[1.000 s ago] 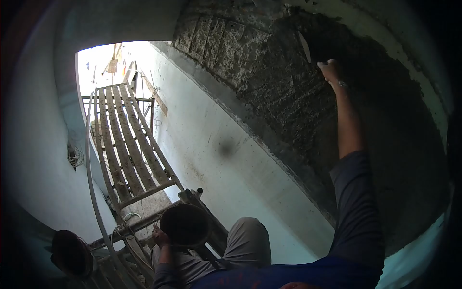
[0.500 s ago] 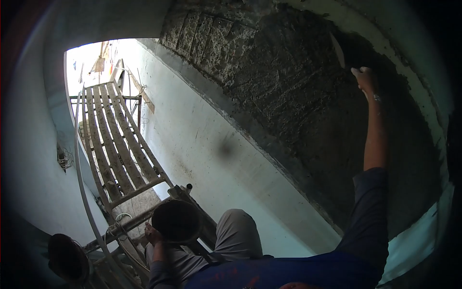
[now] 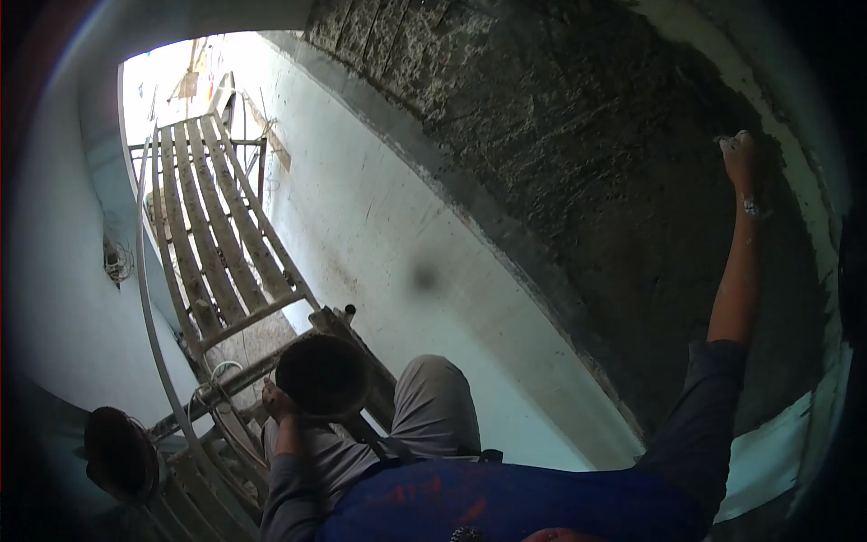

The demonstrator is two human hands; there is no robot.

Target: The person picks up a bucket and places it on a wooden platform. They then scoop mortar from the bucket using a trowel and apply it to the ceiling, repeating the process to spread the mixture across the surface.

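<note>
My right hand (image 3: 739, 161) is raised at the end of an outstretched arm, closed against the dark wet plaster (image 3: 632, 208) on the sloping surface. It grips a trowel, whose blade showed half a second ago but can hardly be made out now. Low in the view, my left hand (image 3: 278, 399) is closed at the side of a dark round bucket (image 3: 321, 375), which it holds beside my knee. The bucket's inside is too dark to tell what it contains. Rough, ridged mortar (image 3: 433, 72) covers the upper left of the patch.
A slatted scaffold platform (image 3: 221, 226) stretches toward the bright opening. Another dark bucket (image 3: 120, 452) stands at lower left. A long hose or pipe (image 3: 149, 298) runs down past the scaffold, and loose wires (image 3: 117, 262) stick out of the left wall. A pale wall (image 3: 397, 244) lies below the plaster.
My right hand has moved right across the plaster, and the trowel blade has dropped from clear sight. The view has shifted slightly; my left hand stays at the bucket.
</note>
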